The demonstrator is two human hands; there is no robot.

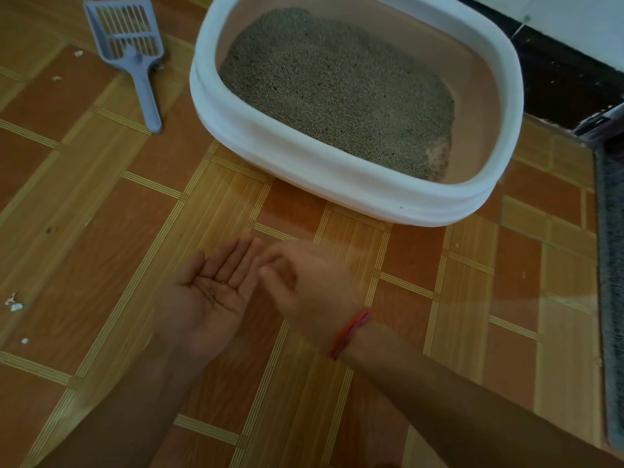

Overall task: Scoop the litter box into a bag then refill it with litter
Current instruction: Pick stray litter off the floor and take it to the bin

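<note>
The litter box [337, 184], pinkish with a wide white rim, stands on the floor ahead of me. Grey-brown litter [334, 92] covers most of its bottom, with a bare patch at the near right corner. A grey-blue slotted scoop [135, 52] lies flat on the floor to the box's left, handle pointing toward me. My left hand [209, 292] is held palm up and flat, with a few tiny grains on the palm. My right hand [310, 282], with a red thread on the wrist, is blurred, fingers loosely curled, its fingertips touching my left hand's fingers. Neither hand holds anything. No bag is in view.
The floor [135, 214] is a wood-patterned covering with small white scraps at the left. A grey mat [611, 265] runs along the right edge. A dark skirting and white wall [574, 45] stand behind the box at the upper right.
</note>
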